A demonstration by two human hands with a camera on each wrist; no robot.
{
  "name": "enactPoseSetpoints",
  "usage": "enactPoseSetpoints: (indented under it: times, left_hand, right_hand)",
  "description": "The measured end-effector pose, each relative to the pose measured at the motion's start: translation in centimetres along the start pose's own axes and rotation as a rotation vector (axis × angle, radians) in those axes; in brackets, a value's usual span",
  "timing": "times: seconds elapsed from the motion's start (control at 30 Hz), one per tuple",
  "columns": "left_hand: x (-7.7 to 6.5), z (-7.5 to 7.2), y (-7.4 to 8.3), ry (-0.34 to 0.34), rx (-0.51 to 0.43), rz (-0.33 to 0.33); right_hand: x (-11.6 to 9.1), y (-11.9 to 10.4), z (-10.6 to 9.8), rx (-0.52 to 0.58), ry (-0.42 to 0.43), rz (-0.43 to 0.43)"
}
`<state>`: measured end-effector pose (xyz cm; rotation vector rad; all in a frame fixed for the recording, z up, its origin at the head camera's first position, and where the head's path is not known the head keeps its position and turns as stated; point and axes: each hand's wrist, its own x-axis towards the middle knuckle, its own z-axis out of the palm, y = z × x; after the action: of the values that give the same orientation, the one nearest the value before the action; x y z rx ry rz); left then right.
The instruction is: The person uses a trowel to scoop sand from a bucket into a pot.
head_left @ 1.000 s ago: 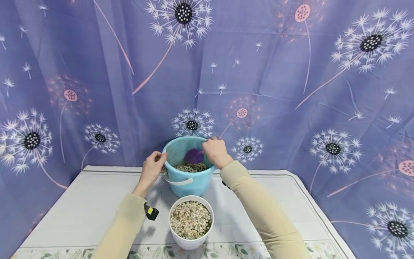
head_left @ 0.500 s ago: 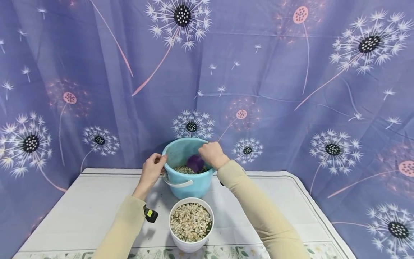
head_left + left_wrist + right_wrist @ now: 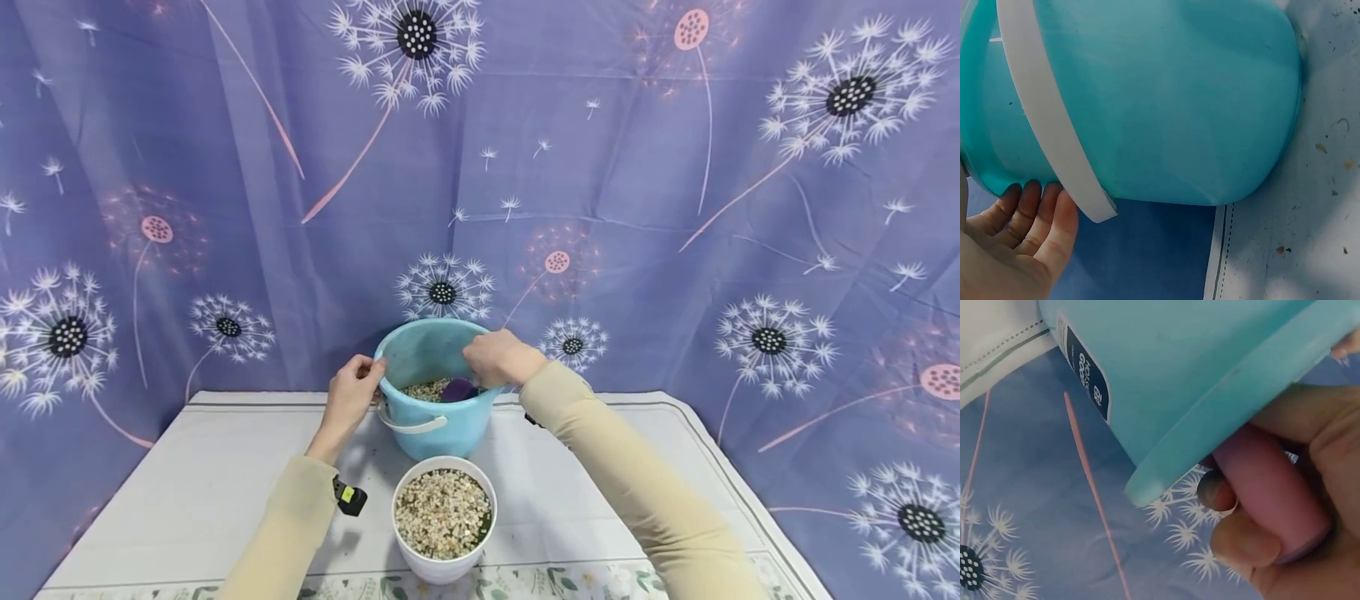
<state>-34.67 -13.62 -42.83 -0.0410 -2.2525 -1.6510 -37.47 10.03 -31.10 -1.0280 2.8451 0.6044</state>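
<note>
A light-blue bucket [image 3: 442, 425] with a white handle [image 3: 420, 427] stands at the back of the table, loose grainy gravel [image 3: 427, 390] inside. My left hand [image 3: 352, 392] pinches its left rim, thumb on top and fingers against the outer wall, as the left wrist view shows [image 3: 1029, 237]. Over the right rim, my right hand [image 3: 501, 358] grips the pinkish handle [image 3: 1272, 494] of a scoop. The scoop's purple bowl [image 3: 459, 390] is down in the bucket at the gravel, partly hidden by the front rim.
In front of the bucket stands a white pot [image 3: 438, 571] filled with pale gravel [image 3: 442, 512]. The table [image 3: 225, 483] has a white cover with scattered bits on it. A purple dandelion-print curtain [image 3: 337, 275] hangs close behind the bucket and along both sides.
My right hand has moved the scoop lower into the bucket and tilted it, so less of its purple bowl shows. My left hand has stayed at the rim.
</note>
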Motion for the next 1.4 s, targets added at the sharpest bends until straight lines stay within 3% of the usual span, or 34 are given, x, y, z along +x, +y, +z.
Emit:
enactPoseSetpoints:
  times: [0.37,0.5,0.73,0.93,1.23,1.4]
  left_hand:
    - [-0.1,-0.3,-0.3,0.007,0.012,-0.017]
    - [-0.2,-0.4,-0.4,0.004,0.013,-0.018]
    - [-0.2,-0.3,-0.3,0.006,0.012,-0.015]
    - [-0.3,-0.2,-0.1,0.001,0.018,-0.017]
    - [-0.2,-0.1,0.0,-0.018,0.014,-0.009]
    - [0.0,-0.1,0.0,-0.026,0.013,-0.006]
  right_hand:
    - [-0.1,2.2,0.2,0.305,-0.011,-0.236]
    - [0.1,2.8,0.5,0.435,-0.039,-0.286]
    - [0.1,3.5,1.1,0.703,-0.128,-0.242]
    - [0.0,4.3,1.8,0.900,-0.125,-0.234]
    - [-0.7,5.3,2.3,1.026,-0.086,-0.204]
    - [-1.4,5.9,2.6,1.108,-0.055,-0.131]
